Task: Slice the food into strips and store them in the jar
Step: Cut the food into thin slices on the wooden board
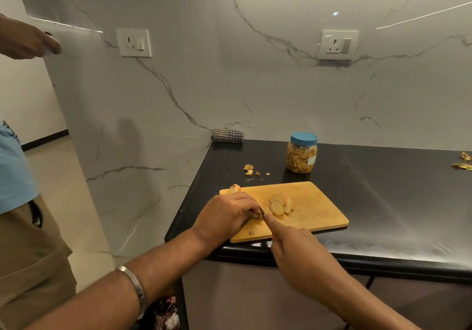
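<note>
A wooden cutting board (311,202) lies at the near left corner of the black counter (383,189). Round pale slices of food (279,203) are stacked near its middle, and one more piece (233,189) sits at its far left corner. My left hand (227,216) curls over a small piece at the board's left side, mostly hiding it. My right hand (293,248) grips a knife (261,212), forefinger stretched along it; only a short bit of blade shows between the hands. A plastic jar (302,153) with a blue lid, full of strips, stands behind the board.
Peel scraps (251,170) lie between board and jar, more scraps (463,161) at the far right. A folded checked cloth (227,135) sits at the counter's back left corner. Another person (18,202) stands at the left, one hand (28,41) raised. The marble wall carries two sockets.
</note>
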